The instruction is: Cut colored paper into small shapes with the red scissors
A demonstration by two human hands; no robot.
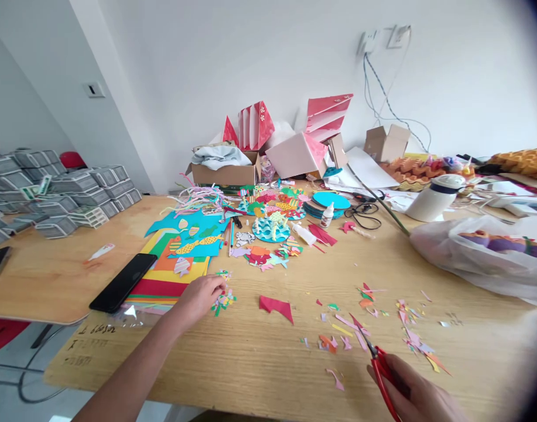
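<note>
The right hand [420, 390] is closing its fingers around the red handles of the scissors [383, 375], whose blades are pointing away and leftward over scattered paper scraps [413, 339]. The left hand [202, 296] is curling its fingers together at a small pile of coloured snippets [224, 301]; whether they're pinching one, I cannot tell. Under both hands a wooden table [233, 363] is stretching out; left of the left hand a black phone [124, 282] is lying beside a stack of coloured paper [160, 288], and beyond that hand paper fish and a blue scalloped disc [260, 235] are crowding the tabletop. Past the right hand, a white plastic bag [430, 243] is slumping, while farther off a cardboard box [224, 174] is standing near a pale wall [207, 58]. And the working pieces: the scissors are sitting within the right hand's grasp, the snippets are lying right at the left fingertips, and a red paper piece [276, 308] is resting between the two hands, nearer the left.
</note>
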